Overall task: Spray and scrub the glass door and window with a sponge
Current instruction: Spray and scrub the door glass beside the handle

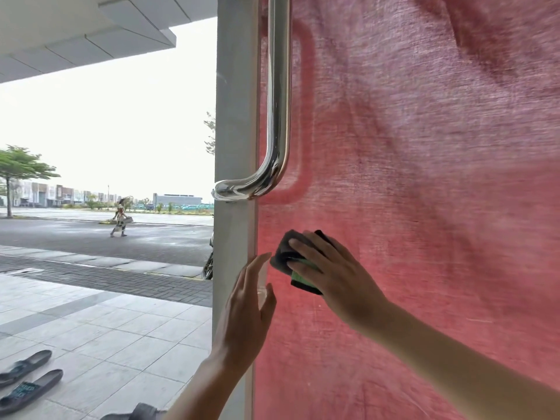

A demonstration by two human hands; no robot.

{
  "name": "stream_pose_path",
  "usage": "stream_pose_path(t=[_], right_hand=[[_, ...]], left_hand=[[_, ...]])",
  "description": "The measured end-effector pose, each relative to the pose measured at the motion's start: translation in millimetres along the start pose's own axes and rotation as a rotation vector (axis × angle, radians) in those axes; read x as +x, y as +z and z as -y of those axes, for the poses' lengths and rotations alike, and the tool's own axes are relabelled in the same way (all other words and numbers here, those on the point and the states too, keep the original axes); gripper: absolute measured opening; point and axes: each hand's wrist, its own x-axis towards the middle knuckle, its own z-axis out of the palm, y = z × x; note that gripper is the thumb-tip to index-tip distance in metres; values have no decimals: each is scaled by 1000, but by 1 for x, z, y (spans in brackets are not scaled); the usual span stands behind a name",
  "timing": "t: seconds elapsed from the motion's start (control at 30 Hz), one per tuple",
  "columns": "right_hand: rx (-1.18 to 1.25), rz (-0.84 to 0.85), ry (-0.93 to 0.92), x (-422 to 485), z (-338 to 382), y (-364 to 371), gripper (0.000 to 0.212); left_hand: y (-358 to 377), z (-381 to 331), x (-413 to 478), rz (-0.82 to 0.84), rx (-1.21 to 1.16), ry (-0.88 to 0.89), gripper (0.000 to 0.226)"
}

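Note:
A glass door (pixel 424 177) fills the right of the view, with a pink-red cloth hanging behind the pane. Its pale frame (pixel 235 116) runs down the middle and carries a chrome handle (pixel 277 116). My right hand (pixel 336 274) presses a dark sponge with a green layer (pixel 298 277) flat against the glass, below the handle. My left hand (pixel 248 310) has straight fingers that touch the door's edge right beside the sponge. No spray bottle shows.
To the left the doorway gives onto a tiled walkway (pixel 106 328) and a wet road. Dark sandals (pixel 27 380) lie on the tiles at the bottom left. A person (pixel 120 221) walks far off on the road. A wheel (pixel 208 265) peeks from behind the frame.

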Motion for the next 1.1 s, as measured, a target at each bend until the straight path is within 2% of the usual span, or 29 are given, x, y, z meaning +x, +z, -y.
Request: stream_pose_path(t=[0.1, 0.23, 0.47, 0.67, 0.87, 1.1], right_hand=[[-15, 30, -11, -30, -7, -13, 59], [-39, 17, 69, -41, -34, -43, 68], [-53, -88, 245, 27, -90, -89, 61], [-59, -191, 283, 81, -88, -78, 49], [-56, -184, 154, 69, -55, -43, 52], [-69, -76, 34, -10, -18, -14, 59]], left_hand=[[-1, -2, 1, 15, 0, -19, 57], [0, -8, 0, 28, 6, -27, 55], [8, -13, 6, -23, 17, -30, 53], [19, -1, 10, -20, 6, 21, 60], [24, 2, 7, 22, 21, 64, 58], [7, 1, 6, -15, 40, 125, 53]])
